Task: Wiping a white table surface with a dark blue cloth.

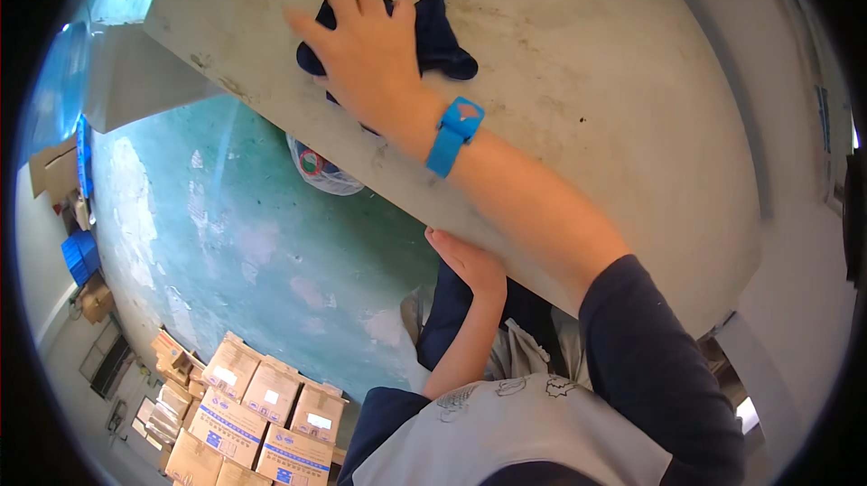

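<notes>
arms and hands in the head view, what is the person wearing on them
Both hands are bare, no gloves. The right hand has a bright blue wristband with a buckle at the wrist, and a dark navy sleeve pushed up to the elbow. The left hand has a matching navy sleeve.

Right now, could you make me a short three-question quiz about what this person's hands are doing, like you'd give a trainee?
1. True or false: the right hand presses a dark blue cloth flat on the grey table.
2. Where is the left hand? A) on the cloth B) at the table's near edge C) on the cardboard boxes
3. What colour is the wristband on the right wrist?

Key: 1 true; 2 B; 3 blue.
</notes>
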Demonstrator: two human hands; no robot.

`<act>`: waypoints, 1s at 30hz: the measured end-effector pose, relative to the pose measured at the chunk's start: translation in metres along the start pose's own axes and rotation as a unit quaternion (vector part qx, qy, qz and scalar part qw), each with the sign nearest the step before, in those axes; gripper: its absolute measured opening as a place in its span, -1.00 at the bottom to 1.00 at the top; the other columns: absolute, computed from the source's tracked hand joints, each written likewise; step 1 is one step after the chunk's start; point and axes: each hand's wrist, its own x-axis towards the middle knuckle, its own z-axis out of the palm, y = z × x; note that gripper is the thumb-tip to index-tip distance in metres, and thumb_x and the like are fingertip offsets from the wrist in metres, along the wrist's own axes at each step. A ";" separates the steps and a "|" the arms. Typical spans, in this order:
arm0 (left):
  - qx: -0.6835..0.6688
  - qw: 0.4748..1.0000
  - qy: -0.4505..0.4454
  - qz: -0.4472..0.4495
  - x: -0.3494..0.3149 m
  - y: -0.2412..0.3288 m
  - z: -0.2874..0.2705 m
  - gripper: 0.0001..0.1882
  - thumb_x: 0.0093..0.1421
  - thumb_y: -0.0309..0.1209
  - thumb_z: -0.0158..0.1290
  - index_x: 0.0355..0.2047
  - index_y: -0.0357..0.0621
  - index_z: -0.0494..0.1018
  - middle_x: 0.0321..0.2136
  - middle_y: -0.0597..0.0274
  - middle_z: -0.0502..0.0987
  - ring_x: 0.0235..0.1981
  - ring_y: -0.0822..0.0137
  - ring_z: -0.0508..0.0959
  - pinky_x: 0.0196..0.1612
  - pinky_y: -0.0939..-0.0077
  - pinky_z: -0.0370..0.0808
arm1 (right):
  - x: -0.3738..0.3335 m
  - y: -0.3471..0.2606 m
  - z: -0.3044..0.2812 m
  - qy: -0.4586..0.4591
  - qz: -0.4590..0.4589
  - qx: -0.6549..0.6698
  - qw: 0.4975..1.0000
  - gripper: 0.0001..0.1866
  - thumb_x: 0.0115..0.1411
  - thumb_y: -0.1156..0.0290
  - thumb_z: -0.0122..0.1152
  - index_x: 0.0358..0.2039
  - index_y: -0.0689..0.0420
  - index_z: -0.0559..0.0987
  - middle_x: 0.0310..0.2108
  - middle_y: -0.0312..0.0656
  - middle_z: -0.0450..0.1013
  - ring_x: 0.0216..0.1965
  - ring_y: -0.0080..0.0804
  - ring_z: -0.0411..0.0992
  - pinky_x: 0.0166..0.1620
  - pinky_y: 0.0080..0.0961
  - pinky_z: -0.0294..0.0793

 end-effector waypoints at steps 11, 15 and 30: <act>-0.001 0.994 0.006 -0.114 0.004 0.008 -0.007 -0.29 0.48 0.05 -0.41 0.28 -0.40 0.09 0.24 -0.12 0.20 0.23 0.12 0.26 0.29 0.33 0.16 | -0.282 0.057 -0.240 -0.268 0.053 -0.026 0.962 -0.55 -0.41 0.32 0.48 -0.38 0.06 0.56 -0.09 -0.12 0.45 -0.05 0.02 0.38 -0.08 -0.04 0.32; -0.124 0.980 -0.001 -0.155 -0.002 0.022 -0.002 -0.27 0.50 0.01 -0.44 0.33 -0.50 0.01 0.36 -0.09 0.08 0.33 0.19 0.15 0.37 0.38 0.04 | -0.315 0.058 -0.252 -0.261 0.061 -0.044 0.962 -0.59 -0.39 0.36 0.46 -0.42 0.05 0.54 -0.17 -0.11 0.43 -0.13 0.01 0.37 -0.11 -0.07 0.33; -0.098 0.988 0.007 -0.121 0.000 0.022 0.005 -0.32 0.51 -0.07 -0.44 0.32 -0.51 0.01 0.38 -0.17 0.03 0.39 0.10 0.07 0.41 0.28 -0.01 | -0.018 0.016 -0.005 0.032 0.021 0.013 0.999 -0.42 -0.35 0.32 0.52 -0.19 -0.08 0.54 -0.13 -0.25 0.43 -0.02 -0.18 0.35 -0.17 -0.19 0.24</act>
